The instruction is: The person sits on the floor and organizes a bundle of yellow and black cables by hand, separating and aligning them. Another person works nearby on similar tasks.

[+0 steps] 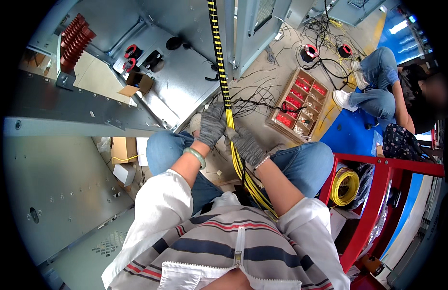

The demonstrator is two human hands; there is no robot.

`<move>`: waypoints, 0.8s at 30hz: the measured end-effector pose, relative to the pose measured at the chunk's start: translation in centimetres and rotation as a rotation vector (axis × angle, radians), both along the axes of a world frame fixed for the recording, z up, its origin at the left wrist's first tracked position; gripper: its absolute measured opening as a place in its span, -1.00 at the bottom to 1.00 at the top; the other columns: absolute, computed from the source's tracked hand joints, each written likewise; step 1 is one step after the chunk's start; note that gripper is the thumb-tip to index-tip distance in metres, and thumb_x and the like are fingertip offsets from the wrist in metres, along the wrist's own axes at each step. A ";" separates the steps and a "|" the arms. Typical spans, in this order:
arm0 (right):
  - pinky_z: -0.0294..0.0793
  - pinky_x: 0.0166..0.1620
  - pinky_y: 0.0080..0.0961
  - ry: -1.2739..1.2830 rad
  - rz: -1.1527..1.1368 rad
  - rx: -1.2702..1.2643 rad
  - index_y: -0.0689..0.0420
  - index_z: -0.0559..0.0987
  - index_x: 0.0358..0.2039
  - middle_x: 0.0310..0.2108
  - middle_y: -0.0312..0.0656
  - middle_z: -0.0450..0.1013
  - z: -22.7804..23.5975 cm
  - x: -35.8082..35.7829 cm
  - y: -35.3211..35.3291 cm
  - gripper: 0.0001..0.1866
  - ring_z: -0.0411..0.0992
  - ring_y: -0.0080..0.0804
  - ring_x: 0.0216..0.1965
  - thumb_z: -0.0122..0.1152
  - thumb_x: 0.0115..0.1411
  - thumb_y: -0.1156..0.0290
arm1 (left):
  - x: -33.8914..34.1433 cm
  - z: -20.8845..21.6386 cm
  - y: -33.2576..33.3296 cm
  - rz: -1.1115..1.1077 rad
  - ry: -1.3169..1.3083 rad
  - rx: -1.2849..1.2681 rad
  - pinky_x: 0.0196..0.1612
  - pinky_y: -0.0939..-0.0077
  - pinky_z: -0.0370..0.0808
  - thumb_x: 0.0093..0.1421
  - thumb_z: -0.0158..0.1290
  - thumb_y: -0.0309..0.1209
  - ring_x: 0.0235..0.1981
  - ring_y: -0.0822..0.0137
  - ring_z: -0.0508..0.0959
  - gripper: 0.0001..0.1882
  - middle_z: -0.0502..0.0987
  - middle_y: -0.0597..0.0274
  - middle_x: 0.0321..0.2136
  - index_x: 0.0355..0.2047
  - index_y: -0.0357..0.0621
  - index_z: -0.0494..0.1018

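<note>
Looming on the left, a grey metal cabinet (64, 183), open toward the knees. Sitting on the floor (262, 72) ahead, a wooden compartment tray (297, 104) of red parts, apparently kept within reach. Resting on the red cart (379, 193) at the right edge, a yellow wire spool (345, 186). Running from lap to top edge, a yellow wire bundle (223, 72), pulled taut, probably for binding. Gripping it closed, side by side: gloved left hand (212, 124), gloved right hand (246, 145).

two gloved hands (212, 124), one wire bundle (227, 104)
</note>
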State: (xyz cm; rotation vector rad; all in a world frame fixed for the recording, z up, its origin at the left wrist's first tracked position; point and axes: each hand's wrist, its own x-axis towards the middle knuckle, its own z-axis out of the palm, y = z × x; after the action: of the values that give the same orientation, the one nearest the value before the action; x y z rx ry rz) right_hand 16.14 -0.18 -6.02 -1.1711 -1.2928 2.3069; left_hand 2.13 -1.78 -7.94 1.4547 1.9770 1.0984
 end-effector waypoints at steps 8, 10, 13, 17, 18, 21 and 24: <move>0.42 -0.60 -0.63 -0.078 -0.132 0.165 0.21 0.38 -0.34 -0.64 -0.27 0.32 0.5 0.4 0.1 -0.74 0.31 -0.56 -0.70 -0.08 0.19 0.24 | 0.5 0.7 -1.1 0.028 0.184 -0.036 -0.19 0.23 0.34 0.12 -0.12 -0.30 -0.31 -0.01 0.43 -0.74 0.46 -0.06 -0.41 -0.36 -0.24 0.42; 0.39 -0.62 -0.62 -0.119 -0.165 0.179 0.20 0.36 -0.30 -0.60 -0.22 0.36 -0.1 0.1 0.5 -0.74 0.33 -0.56 -0.68 -0.05 0.17 0.25 | 0.3 -0.1 -1.8 0.112 0.068 -0.084 -0.22 0.22 0.35 0.13 -0.13 -0.29 -0.33 0.00 0.44 -0.74 0.47 -0.04 -0.43 -0.37 -0.24 0.42; 0.40 -0.53 -0.59 -0.359 -0.084 0.545 0.20 0.36 -0.27 -0.54 -0.18 0.38 -2.7 0.1 1.0 -0.81 0.38 -0.52 -0.56 -0.05 0.14 0.39 | 2.4 5.1 -1.6 0.016 -0.135 -0.234 -0.32 0.28 0.38 0.14 -0.13 -0.27 -0.42 0.07 0.46 -0.73 0.47 0.05 -0.49 -0.40 -0.24 0.40; 0.39 -0.45 -0.59 -0.574 0.085 1.160 0.21 0.36 -0.30 -0.52 -0.20 0.38 -6.0 -0.5 0.2 -0.85 0.38 -0.51 -0.50 -0.06 0.13 0.44 | 6.2 5.7 -1.9 -0.268 0.228 -0.274 -0.37 0.35 0.38 0.10 -0.09 -0.30 -0.47 0.14 0.46 -0.78 0.44 0.06 -0.51 -0.34 -0.20 0.36; 0.39 -0.45 -0.60 -0.435 -0.015 0.983 0.21 0.37 -0.31 -0.53 -0.21 0.37 -5.1 -0.5 0.1 -0.85 0.37 -0.52 -0.50 -0.06 0.13 0.43 | 7.0 5.9 -2.4 -0.343 0.365 -0.314 -0.37 0.34 0.39 0.08 -0.08 -0.30 -0.45 0.12 0.46 -0.77 0.44 0.05 -0.50 -0.32 -0.20 0.35; 0.37 -0.46 -0.60 -0.031 -0.367 0.365 0.23 0.38 -0.34 -0.54 -0.23 0.36 -1.8 0.9 1.1 -0.85 0.34 -0.53 -0.52 -0.06 0.13 0.41 | 9.0 10.9 -2.9 -0.479 0.286 -0.108 -0.37 0.30 0.40 0.05 -0.07 -0.32 -0.42 0.07 0.47 -0.74 0.45 0.01 -0.46 -0.29 -0.22 0.35; 0.36 -0.46 -0.61 0.041 -0.460 0.275 0.24 0.39 -0.38 -0.55 -0.25 0.35 -1.7 1.0 1.5 -0.83 0.31 -0.54 -0.54 -0.05 0.14 0.39 | 8.0 11.0 -3.3 -0.603 0.199 0.050 -0.37 0.31 0.40 0.06 -0.05 -0.33 -0.44 0.11 0.47 -0.76 0.46 0.06 -0.47 -0.33 -0.25 0.38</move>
State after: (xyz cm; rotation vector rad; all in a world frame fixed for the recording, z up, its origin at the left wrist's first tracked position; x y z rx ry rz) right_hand 17.16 1.35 -7.73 -1.1713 -1.1357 1.7573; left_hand 10.16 -5.09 3.01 2.0640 1.4622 0.7569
